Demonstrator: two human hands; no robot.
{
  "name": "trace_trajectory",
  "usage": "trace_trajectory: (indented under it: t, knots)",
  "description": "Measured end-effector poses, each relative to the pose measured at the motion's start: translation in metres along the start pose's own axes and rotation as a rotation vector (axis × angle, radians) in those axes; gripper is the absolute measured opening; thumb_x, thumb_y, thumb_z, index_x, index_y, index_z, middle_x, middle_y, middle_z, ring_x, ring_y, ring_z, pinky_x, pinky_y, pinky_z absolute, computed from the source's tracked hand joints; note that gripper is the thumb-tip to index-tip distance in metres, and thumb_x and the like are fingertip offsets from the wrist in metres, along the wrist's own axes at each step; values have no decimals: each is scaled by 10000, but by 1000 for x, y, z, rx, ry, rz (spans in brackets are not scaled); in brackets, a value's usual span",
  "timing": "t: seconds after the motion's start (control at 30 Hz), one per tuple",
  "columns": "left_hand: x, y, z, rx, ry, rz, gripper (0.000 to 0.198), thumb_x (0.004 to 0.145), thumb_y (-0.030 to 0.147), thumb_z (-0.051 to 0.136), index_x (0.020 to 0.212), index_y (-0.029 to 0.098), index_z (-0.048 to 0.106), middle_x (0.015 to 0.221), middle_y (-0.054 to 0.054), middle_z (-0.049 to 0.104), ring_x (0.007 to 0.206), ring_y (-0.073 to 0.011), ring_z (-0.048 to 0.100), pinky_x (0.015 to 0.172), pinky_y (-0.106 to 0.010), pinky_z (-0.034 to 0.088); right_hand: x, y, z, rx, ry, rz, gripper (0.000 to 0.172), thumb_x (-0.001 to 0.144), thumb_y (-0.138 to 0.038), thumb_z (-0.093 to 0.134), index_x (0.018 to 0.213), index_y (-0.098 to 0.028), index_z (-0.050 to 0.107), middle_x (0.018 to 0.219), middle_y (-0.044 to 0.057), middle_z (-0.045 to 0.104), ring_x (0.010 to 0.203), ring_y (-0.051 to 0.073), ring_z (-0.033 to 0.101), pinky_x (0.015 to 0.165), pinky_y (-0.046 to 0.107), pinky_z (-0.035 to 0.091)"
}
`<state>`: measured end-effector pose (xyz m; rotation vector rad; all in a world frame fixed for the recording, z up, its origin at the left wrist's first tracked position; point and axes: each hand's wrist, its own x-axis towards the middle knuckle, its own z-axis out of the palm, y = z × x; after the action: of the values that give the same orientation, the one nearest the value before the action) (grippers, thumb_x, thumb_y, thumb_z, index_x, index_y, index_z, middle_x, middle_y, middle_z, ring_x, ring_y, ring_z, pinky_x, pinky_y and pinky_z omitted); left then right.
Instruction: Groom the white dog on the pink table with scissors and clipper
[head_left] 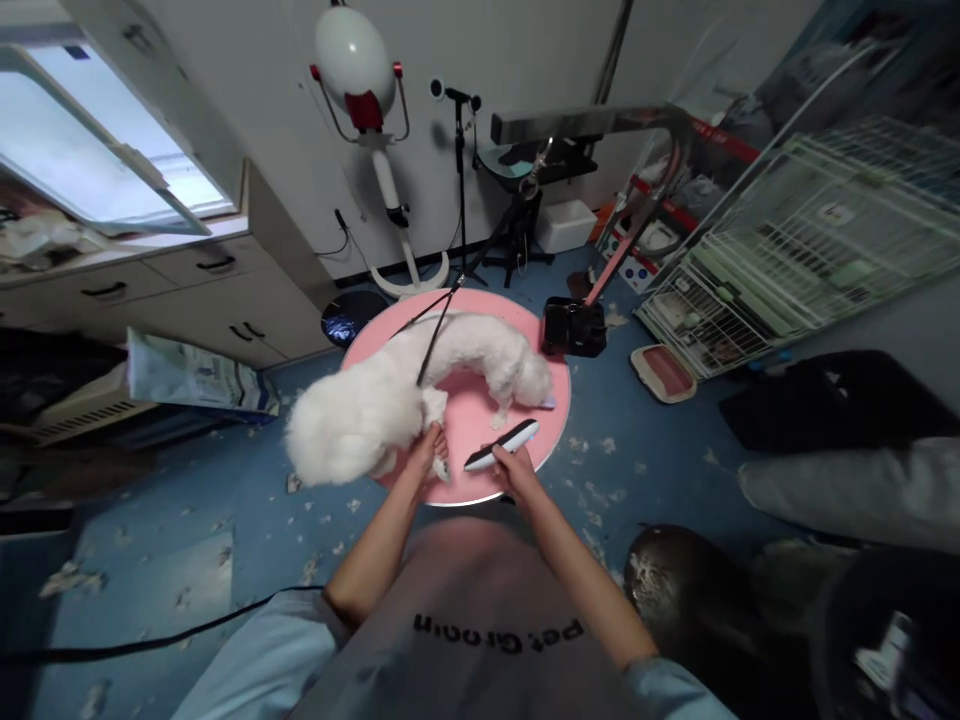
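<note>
A white, fluffy dog [472, 345] stands on a round pink grooming table [480, 480], its big rounded head at the left and its rump at the right. My left hand [429, 452] is closed around one of its front legs, with the paw showing below my fingers. In my right hand [513, 470] is a white and black hair clipper [501, 446], held over the table a little apart from the dog. A black strap [436, 342] runs from the dog's body up to the overhead arm.
A grooming arm [592, 122] rises from a black clamp [574, 327] at the table's right edge. Behind stands a white dryer [356, 65] on a stand. Wire cages [795, 240] line the right. Hair tufts litter the blue floor [300, 535]. A black stool [675, 580] is near my right.
</note>
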<state>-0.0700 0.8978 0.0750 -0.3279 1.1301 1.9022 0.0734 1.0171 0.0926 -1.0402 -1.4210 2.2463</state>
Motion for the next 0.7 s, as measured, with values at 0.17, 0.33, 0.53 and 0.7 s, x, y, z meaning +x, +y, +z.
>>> trace_trajectory:
  t: [0.17,0.33,0.53,0.7]
  knots:
    - [-11,9,5,-36,-2,23,549,771,508,856,623,185,437,448,104,249,372,-26,201,373,-170,151,21,-11,32,-27,-88,-45,379,614,-507,778,761,-181,652,471,-55,556,413,100,438,411,218,334]
    - [-11,12,5,-38,-6,145,620,603,544,949,638,179,450,463,105,271,394,-17,218,392,-157,130,19,-16,42,-57,-145,-52,336,601,-473,789,690,-193,626,429,-58,544,402,106,454,410,215,344]
    - [-6,13,6,-18,24,197,631,554,582,949,685,175,484,482,117,290,404,-23,236,420,-162,133,20,-23,42,-127,-216,-92,270,639,-420,760,694,-196,620,474,-56,559,434,110,480,437,223,390]
    - [0,10,2,-11,69,248,723,372,628,978,670,176,498,486,104,366,435,-39,336,453,-177,235,25,-28,51,-188,-222,-161,212,663,-376,724,689,-194,617,541,-39,587,480,119,504,451,228,404]
